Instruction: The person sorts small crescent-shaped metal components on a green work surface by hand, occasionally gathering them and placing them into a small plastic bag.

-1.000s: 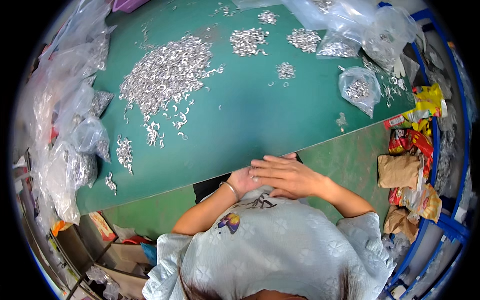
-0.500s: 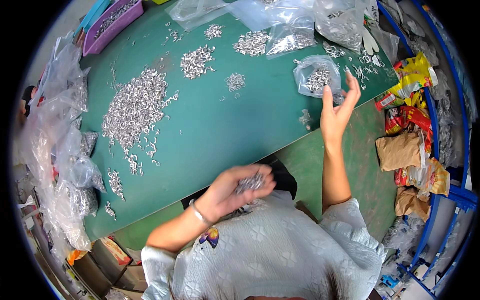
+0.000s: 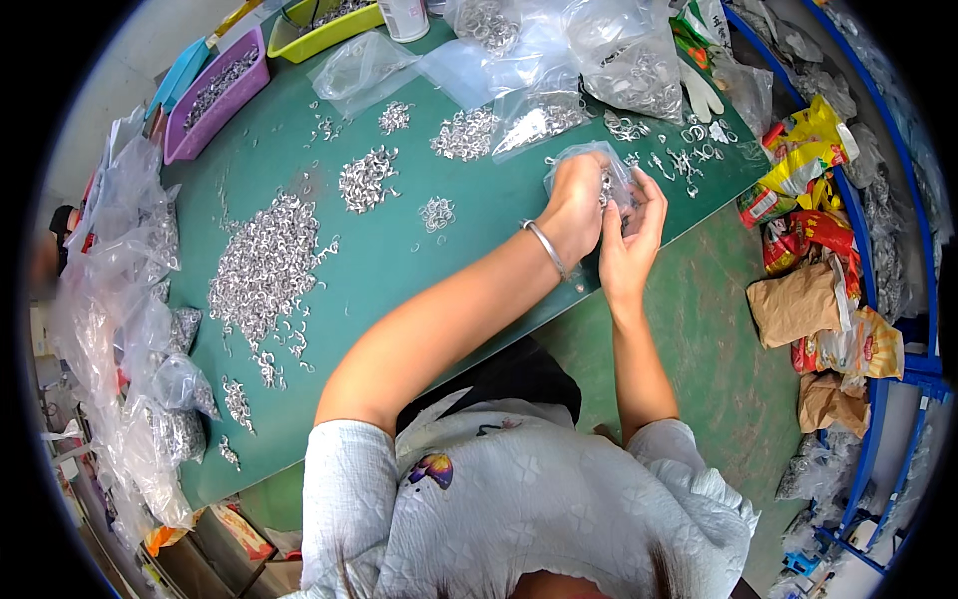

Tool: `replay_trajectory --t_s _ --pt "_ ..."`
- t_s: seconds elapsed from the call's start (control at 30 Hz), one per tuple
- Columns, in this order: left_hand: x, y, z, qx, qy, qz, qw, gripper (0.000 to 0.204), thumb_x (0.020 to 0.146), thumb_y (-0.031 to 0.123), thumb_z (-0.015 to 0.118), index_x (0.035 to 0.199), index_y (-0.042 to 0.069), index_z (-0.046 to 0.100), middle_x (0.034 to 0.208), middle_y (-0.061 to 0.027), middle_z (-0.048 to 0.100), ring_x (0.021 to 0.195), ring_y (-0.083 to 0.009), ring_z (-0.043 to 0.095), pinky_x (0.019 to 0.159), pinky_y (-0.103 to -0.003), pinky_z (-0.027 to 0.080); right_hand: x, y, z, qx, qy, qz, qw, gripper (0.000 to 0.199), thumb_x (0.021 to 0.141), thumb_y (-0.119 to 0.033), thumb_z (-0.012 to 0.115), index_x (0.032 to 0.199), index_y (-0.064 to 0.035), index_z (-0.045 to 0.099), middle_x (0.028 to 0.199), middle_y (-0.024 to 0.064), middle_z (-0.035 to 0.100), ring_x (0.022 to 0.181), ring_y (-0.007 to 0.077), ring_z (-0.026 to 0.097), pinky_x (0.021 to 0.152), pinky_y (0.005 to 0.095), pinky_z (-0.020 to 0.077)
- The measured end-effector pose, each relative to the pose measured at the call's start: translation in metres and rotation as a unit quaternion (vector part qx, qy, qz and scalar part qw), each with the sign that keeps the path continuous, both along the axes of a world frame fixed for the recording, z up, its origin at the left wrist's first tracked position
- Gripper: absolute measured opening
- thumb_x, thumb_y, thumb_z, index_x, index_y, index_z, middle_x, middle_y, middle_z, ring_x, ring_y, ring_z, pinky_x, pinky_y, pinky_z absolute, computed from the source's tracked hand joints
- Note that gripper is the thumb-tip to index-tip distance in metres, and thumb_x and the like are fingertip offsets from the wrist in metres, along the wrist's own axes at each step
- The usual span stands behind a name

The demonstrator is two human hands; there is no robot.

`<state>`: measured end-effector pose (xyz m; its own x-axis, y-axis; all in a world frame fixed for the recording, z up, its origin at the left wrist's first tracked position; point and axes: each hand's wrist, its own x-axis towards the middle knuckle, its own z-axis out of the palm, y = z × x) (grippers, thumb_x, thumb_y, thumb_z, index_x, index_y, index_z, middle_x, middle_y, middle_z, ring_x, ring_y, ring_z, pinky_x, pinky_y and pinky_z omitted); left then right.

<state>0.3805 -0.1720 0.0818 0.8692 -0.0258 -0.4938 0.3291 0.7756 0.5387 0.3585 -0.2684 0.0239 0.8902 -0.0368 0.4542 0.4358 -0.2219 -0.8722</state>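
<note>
At the right of the green table, both my hands meet at a small clear plastic bag [image 3: 621, 180] with silvery curved metal pieces inside. My right hand [image 3: 635, 238] is closed around the bag's near right side, thumb towards me and fingers on the far side. Turned over at the bag's mouth is my left hand [image 3: 577, 205], a silver bangle on its wrist. Its fingertips are hidden by the hand and the plastic, so its grip does not show. Metal pieces are visible between the two hands.
A large heap of metal pieces [image 3: 264, 265] lies on the left of the table [image 3: 399, 299], with smaller piles beyond. Filled plastic bags [image 3: 634, 80] stand at the back and along the left edge. Purple [image 3: 215, 100] and green bins sit back left. Packets [image 3: 793, 304] line the right.
My left hand, cupping metal pieces near my body before, has moved forward and right to the bag and turned over. My right hand has closed in on the bag. The view has shifted slightly.
</note>
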Motion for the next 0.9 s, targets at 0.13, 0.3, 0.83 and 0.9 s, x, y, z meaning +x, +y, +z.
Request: replay_trajectory --t_s 0.13,0.3,0.83,0.9 --pt "-0.001 0.002 -0.012 0.061 -0.076 -0.015 0.995 0.021 0.093 0.001 0.039 0.102 -0.010 0.055 0.107 -0.0171 0.061 0.100 -0.0257 0.059 0.092 -0.039 0.048 0.003 -0.001 0.002 0.022 -0.022 0.017 0.999 0.043 0.086 0.010 0.055 0.128 0.0009 0.053 0.133 0.0131 0.045 0.108 0.0188 0.054 0.081 0.0278 0.0483" --pt "-0.019 0.000 -0.023 0.161 -0.154 0.061 0.973 0.022 0.092 -0.003 0.045 0.109 -0.011 0.059 0.113 -0.0172 0.064 0.104 -0.0201 0.062 0.090 -0.031 0.050 0.009 -0.002 0.004 0.077 -0.005 0.042 0.996 0.039 0.085 0.014 0.052 0.122 0.0018 0.058 0.132 0.0103 0.045 0.105 0.0151 0.052 0.082 0.0246 0.0478" --pt "0.002 0.045 -0.051 0.594 -0.176 0.054 0.783 0.019 0.083 0.012 0.074 0.083 -0.006 0.070 0.065 -0.0117 0.067 0.055 -0.0171 0.063 0.055 -0.033 0.050 0.038 -0.015 0.005 0.104 -0.032 0.011 0.994 0.035 0.088 0.012 0.053 0.121 0.0032 0.058 0.122 0.0098 0.056 0.108 0.0154 0.057 0.094 0.0297 0.0466" --pt "-0.001 0.037 -0.018 0.587 -0.186 0.047 0.787 0.019 0.084 0.012 0.072 0.084 -0.007 0.069 0.065 -0.0129 0.067 0.055 -0.0174 0.063 0.055 -0.032 0.049 0.035 -0.021 0.015 0.156 0.038 0.016 0.987 0.034 0.089 0.011 0.052 0.122 0.0030 0.057 0.118 0.0086 0.056 0.103 0.0131 0.057 0.084 0.0248 0.0479"
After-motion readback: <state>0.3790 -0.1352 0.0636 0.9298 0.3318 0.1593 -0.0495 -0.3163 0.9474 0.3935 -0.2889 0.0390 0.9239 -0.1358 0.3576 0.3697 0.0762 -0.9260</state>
